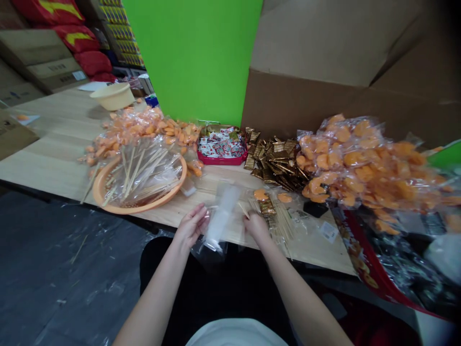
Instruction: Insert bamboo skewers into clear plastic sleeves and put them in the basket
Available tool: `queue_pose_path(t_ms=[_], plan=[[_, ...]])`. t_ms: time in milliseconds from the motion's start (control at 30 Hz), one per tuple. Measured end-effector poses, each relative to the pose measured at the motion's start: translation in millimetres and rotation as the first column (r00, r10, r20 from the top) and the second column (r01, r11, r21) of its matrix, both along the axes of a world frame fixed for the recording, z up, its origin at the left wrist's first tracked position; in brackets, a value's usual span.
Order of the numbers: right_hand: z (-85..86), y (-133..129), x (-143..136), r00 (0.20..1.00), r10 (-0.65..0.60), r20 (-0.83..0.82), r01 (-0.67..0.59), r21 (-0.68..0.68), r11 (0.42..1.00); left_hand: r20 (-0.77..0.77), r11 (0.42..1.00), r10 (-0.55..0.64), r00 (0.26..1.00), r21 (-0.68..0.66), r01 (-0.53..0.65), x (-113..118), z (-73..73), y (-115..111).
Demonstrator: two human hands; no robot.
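At the table's front edge, my left hand (194,225) has its fingers apart and curved beside a stack of clear plastic bags (223,216); whether it touches the film is unclear. To the right of the bags, my right hand (255,226) is closed on a thin wooden stick (244,209), whose tip sticks out toward the upper left. More wooden sticks (284,223) lie just right of that hand, with a gold packet (267,206) and an orange piece (260,194) above them.
An orange basket (140,209) of bagged sticks stands left. Behind are a red tray (220,161) of small packets and a pile of gold packets (277,161). Bagged orange pieces (363,158) heap up at right, more (144,124) at left. A green panel (198,57) rises behind.
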State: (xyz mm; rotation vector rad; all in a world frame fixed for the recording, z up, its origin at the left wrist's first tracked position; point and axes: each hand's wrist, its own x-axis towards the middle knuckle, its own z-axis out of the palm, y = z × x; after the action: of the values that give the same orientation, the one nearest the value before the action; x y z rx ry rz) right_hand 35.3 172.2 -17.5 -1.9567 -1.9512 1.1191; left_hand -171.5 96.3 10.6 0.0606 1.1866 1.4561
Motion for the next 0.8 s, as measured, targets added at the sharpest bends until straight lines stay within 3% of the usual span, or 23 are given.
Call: queue_pose_path(t_ms=[100,167,233,300,367,467,533,600,667,733,800], plan=[[-3.3,4,-2,0.994,-0.023,0.106,0.019,0.04,0.999,-0.039,0.992,0.125,0.991,0.009,-0.124,-11,16.4,-11],[-3.2,5,-4,0.989,-0.027,0.147,0.021,0.043,0.999,-0.09,0.975,0.211,0.973,0.089,-0.203,-15,32.0,-21],[0.3,6,-6,0.985,-0.032,0.168,0.025,0.045,0.999,-0.144,0.957,0.237,0.961,0.203,-0.206,-14,47.4,-33],[8.6,7,-8,0.985,-0.045,0.169,0.036,0.057,0.998,-0.176,0.959,0.181,0.968,0.248,-0.134,-5,58.8,-46],[22.1,5,-9,0.988,-0.061,0.144,0.049,0.084,0.995,-0.169,0.981,0.071,0.983,0.191,-0.038,7,64.2,-56],[49.2,-9,-7,0.998,-0.048,0.05,0.041,0.137,0.99,-0.137,0.991,-0.08,0.987,0.093,0.094,29,62.9,-64],[67.9,-27,-5,0.994,0.01,-0.113,0.0,0.09,0.996,-0.126,0.985,-0.153,0.98,0.057,0.161,41,58.8,-66],[83.3,-47,-4,0.912,0.045,-0.407,-0.089,-0.09,0.992,-0.127,0.973,-0.218,0.968,0.055,0.226,51,54.4,-69],[93.8,-64,-6,0.76,-0.013,-0.65,-0.177,-0.226,0.958,-0.154,0.957,-0.271,0.95,0.064,0.284,58,51.4,-72],[99.5,-75,-10,0.691,-0.004,-0.723,-0.188,-0.185,0.964,-0.194,0.94,-0.313,0.93,0.075,0.332,63,51.6,-75],[102.3,-80,-12,0.717,0.105,-0.69,-0.186,-0.044,0.982,-0.225,0.917,-0.355,0.907,0.103,0.384,63,55.9,-77]])
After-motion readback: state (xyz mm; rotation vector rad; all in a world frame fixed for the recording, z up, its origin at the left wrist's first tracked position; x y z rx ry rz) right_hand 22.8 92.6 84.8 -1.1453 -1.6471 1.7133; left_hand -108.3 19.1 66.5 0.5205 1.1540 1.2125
